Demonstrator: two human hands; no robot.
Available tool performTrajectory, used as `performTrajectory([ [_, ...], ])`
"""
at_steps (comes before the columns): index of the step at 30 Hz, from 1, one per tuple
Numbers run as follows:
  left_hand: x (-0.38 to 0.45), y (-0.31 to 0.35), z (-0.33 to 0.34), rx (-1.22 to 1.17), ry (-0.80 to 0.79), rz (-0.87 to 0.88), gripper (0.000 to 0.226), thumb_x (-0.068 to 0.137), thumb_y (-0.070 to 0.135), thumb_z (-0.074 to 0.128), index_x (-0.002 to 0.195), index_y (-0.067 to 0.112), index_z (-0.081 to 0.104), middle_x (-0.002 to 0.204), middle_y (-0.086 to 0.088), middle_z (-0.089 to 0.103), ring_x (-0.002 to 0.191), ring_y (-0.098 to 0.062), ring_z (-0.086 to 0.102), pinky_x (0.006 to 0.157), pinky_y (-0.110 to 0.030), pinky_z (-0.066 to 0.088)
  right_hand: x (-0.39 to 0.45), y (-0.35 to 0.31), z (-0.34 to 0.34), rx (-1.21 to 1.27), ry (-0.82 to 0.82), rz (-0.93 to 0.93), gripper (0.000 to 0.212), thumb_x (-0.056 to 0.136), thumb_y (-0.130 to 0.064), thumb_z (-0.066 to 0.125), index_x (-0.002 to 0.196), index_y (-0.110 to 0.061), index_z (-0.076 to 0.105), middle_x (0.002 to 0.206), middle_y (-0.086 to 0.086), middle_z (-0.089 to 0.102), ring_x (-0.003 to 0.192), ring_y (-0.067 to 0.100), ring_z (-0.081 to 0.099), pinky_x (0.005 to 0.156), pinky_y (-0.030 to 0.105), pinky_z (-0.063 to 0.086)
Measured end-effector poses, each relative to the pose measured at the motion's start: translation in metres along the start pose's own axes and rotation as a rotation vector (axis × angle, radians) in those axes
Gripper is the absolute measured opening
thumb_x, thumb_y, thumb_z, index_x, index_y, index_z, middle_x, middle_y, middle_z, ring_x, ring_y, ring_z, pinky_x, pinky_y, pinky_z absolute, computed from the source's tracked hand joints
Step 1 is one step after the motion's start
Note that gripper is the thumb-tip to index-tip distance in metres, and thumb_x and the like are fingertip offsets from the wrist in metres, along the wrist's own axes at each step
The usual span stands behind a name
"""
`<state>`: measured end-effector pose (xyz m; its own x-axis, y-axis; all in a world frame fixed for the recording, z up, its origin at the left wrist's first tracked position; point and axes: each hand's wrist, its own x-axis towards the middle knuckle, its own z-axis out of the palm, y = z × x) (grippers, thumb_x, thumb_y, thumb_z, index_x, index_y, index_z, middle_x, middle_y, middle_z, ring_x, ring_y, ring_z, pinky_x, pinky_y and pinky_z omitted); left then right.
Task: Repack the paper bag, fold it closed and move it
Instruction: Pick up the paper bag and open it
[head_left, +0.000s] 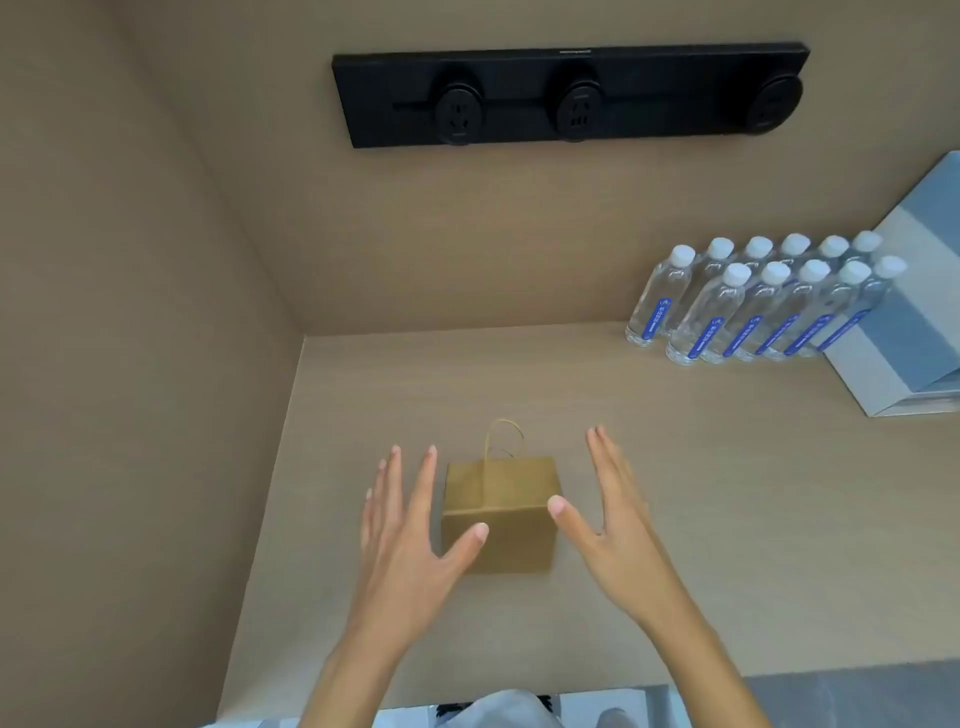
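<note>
A small brown paper bag stands on the light wooden counter, its top folded flat and a thin string handle sticking up at the back. My left hand hovers just left of the bag, fingers spread, its thumb in front of the bag's lower left corner. My right hand is held flat on the bag's right side, fingers straight, thumb tip near the upper right edge. Neither hand grips the bag.
Several clear water bottles with white caps and blue labels stand at the back right. A grey and white box leans beside them. A black socket strip hangs on the back wall. A side wall closes the left.
</note>
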<state>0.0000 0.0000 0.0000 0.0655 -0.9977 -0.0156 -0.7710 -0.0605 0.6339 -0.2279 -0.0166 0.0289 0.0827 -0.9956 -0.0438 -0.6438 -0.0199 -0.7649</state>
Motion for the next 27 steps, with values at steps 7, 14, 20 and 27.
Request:
performTrajectory([
  [7,0.016,-0.003,0.014,-0.498,-0.159,-0.284,0.049,0.085,0.049,0.067,0.128,0.026,0.06,0.138,-0.001,0.061,0.129,-0.017,0.055,0.11,-0.04,0.043,0.019,0.007,0.018,0.327,-0.102,0.335,0.066,0.088,-0.055,0.052,0.14,-0.015,0.045,0.135,-0.006,0.055,0.125,0.006,0.049,0.102,0.024,0.035],
  [14,0.022,0.004,0.009,-0.781,-0.135,-0.243,0.007,0.082,0.02,0.078,0.088,0.017,0.078,0.089,0.007,0.081,0.081,0.0,0.073,0.063,-0.007,0.051,0.021,0.011,0.025,0.641,-0.182,0.325,0.034,0.083,-0.044,0.067,0.102,-0.018,0.074,0.103,-0.002,0.077,0.097,0.013,0.072,0.075,0.019,0.055],
  [20,0.026,0.006,0.013,-0.703,-0.093,-0.195,0.017,0.078,0.006,0.078,0.085,0.019,0.071,0.087,0.005,0.078,0.079,-0.003,0.07,0.066,-0.013,0.052,0.018,0.015,0.021,0.664,-0.161,0.152,0.025,0.079,-0.019,0.075,0.104,-0.02,0.074,0.105,0.0,0.076,0.1,0.015,0.071,0.08,0.026,0.056],
  [27,0.03,0.009,0.016,-0.529,-0.035,-0.131,0.023,0.073,0.0,0.073,0.079,0.022,0.07,0.083,0.012,0.076,0.073,-0.001,0.066,0.071,-0.02,0.051,0.016,0.021,0.027,0.155,-0.013,-0.07,0.015,0.079,-0.003,0.069,0.086,-0.016,0.073,0.09,-0.005,0.067,0.087,0.01,0.065,0.078,0.03,0.052],
])
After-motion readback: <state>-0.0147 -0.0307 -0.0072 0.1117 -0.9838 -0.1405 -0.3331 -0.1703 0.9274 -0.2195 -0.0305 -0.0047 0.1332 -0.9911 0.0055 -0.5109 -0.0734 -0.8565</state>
